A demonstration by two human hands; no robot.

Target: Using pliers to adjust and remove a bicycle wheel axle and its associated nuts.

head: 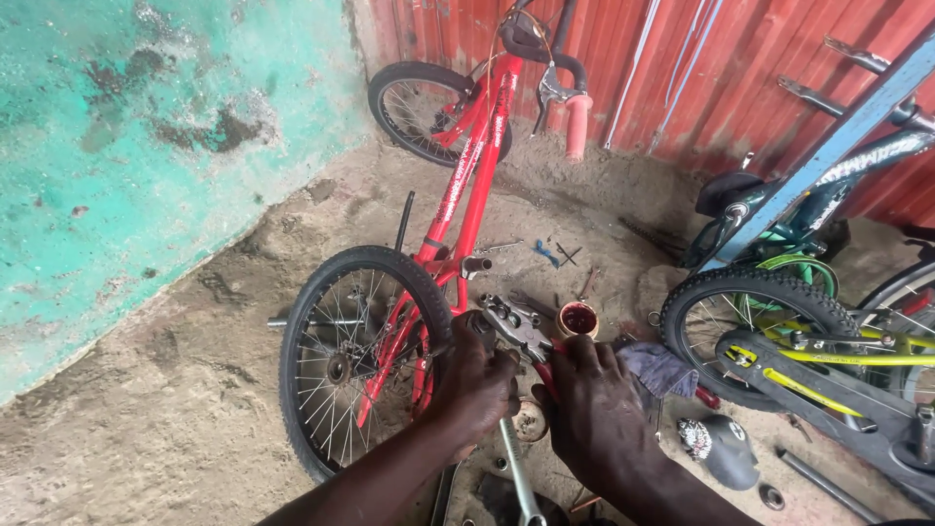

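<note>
1. A single head-worn view looks steeply down and forward from close above the person's own hands.
2. It faces the sandy dirt ground point(195, 390), with the corrugated red metal wall point(721, 68) across the far top edge.

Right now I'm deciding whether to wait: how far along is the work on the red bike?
Done: the red bicycle frame lies down, seat tube bare. In hand: left hand and right hand grip red-handled pliers beside the spoked rear wheel. Left: loose tools and a small pot of red grease lie about on the dirt.
</note>
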